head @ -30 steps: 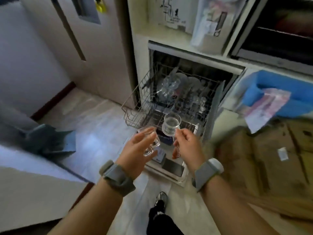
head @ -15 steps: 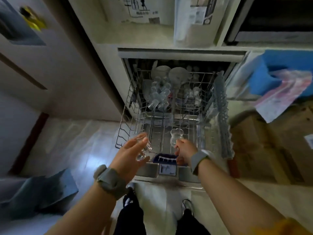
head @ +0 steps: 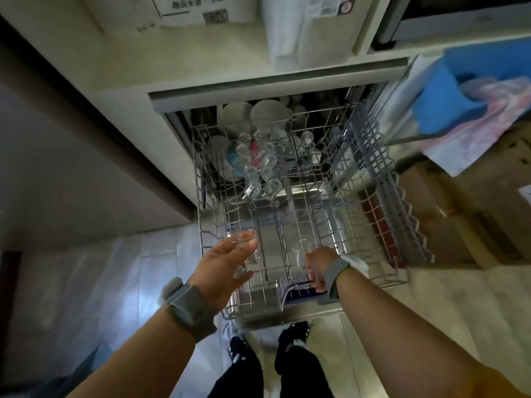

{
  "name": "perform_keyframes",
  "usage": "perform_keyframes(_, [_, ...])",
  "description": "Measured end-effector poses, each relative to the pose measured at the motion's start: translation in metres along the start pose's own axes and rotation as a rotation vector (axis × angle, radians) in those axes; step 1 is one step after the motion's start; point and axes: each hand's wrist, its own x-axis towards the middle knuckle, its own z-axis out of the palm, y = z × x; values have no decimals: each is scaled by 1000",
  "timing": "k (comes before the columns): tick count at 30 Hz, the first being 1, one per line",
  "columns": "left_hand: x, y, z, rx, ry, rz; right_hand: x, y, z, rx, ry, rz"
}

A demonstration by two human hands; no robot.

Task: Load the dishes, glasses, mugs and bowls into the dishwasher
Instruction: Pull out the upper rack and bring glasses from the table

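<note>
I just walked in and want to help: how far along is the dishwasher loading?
Done: glasses and plates already fill the rack's back. In hand: the left hand and right hand each hold a glass over its bare front. Left: placing both.

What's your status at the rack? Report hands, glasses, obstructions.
Left hand grips a glass; right hand grips another glass. Both over the front of the rack, not yet set down. Glasses there sit further back; front tines open.
</note>
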Motion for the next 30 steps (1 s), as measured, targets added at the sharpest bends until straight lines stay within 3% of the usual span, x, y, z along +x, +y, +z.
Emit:
perform_keyframes(4, [17, 0, 4, -20, 3, -20, 18, -11, -8, 19, 27, -17])
perform_keyframes(11, [44, 2, 13, -89, 58, -29, 47, -28, -26, -191, 92, -80])
perform_keyframes(18, [70, 11, 1, -39, 2, -20, 55, -43, -43, -199, 69, -19])
perform_keyframes(22, [96, 25, -12, -4, -74, -23, 55, -58, -46, -215, 146, -33])
perform_keyframes(30, [124, 47, -41, -63, -61, -106, 63, -126, -12, 99, 386, -462])
